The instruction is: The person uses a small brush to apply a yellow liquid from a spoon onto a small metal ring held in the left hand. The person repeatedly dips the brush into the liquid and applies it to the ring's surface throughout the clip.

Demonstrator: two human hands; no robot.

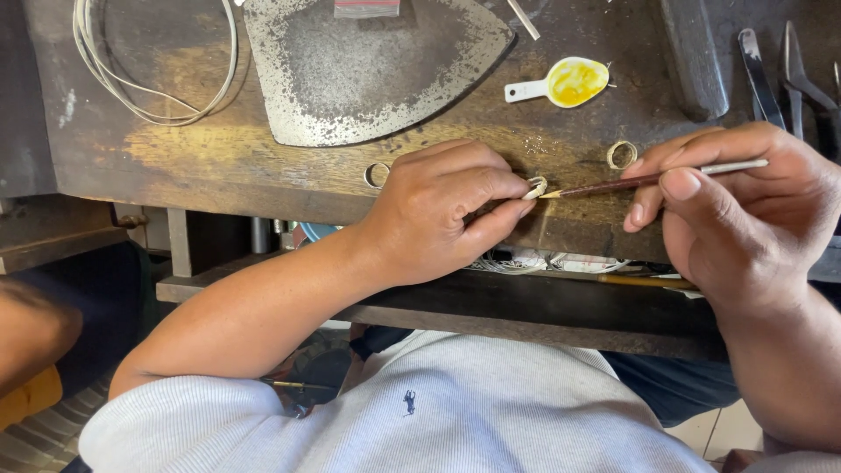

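Note:
My left hand [442, 210] pinches a small pale ring [536, 186] between thumb and forefinger at the front edge of the wooden bench [219, 158]. My right hand [745, 219] grips a thin brown brush [648, 180] with a metal ferrule. Its yellow-tinted tip touches the pinched ring. Two more metal rings lie on the bench, one [377, 174] left of my left hand and one [622, 154] between my hands.
A small white spoon-shaped dish of yellow paste [569, 81] lies behind the hands. A worn metal plate [368, 61] covers the bench's middle. White cord [158, 79] coils at the left, pliers [780, 79] rest at the right. A lower shelf [526, 307] holds bits of wire.

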